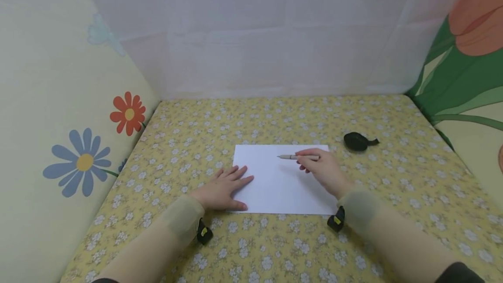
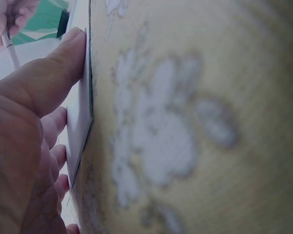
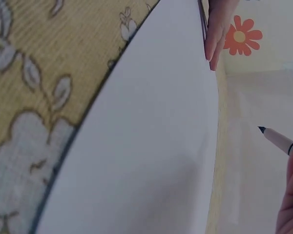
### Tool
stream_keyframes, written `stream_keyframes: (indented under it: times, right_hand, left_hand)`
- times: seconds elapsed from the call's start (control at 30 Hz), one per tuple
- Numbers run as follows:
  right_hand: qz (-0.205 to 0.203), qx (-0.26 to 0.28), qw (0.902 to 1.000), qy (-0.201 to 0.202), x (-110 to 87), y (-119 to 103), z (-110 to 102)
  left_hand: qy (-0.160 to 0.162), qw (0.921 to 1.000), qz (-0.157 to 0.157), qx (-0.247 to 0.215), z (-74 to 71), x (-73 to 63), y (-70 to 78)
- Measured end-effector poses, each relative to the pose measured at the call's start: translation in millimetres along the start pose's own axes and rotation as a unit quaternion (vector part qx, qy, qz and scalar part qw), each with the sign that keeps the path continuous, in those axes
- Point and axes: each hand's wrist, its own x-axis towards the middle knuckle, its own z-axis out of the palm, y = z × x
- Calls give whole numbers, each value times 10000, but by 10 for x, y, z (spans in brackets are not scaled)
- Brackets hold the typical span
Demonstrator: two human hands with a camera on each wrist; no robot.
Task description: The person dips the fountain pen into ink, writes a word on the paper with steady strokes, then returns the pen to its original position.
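Note:
A white sheet of paper (image 1: pixel 271 187) lies flat on the flowered cloth. Spread across its left edge is my left hand (image 1: pixel 225 189), with straight fingers and the thumb resting on the paper near its front left corner. My right hand (image 1: pixel 324 169) pinches a pale pen (image 1: pixel 288 157) above the right half of the sheet. The pen points left, and its dark tip (image 3: pixel 262 129) shows uncapped in the right wrist view, raised off the paper. I see no marks on the sheet. In the left wrist view the thumb (image 2: pixel 53 70) lies along the paper's edge.
A round black object with a short tail (image 1: pixel 356 141) lies on the yellow flowered tablecloth (image 1: pixel 267 248), beyond the paper's right corner. A white cloth wall (image 1: pixel 275 34) stands behind the table. Flower-printed panels (image 1: pixel 84 163) flank it left and right.

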Motion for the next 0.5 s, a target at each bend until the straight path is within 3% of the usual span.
stream_keyframes:
  times: [0.23,0.5]
  right_hand:
    - [195,-310,9991,-195,38,31,129]
    - [87,-537,9980,-325,81,104,225]
  left_hand:
    - [24,10000,-26,-41,4,2,3]
    - [17,10000,-80,11,0,7,10]
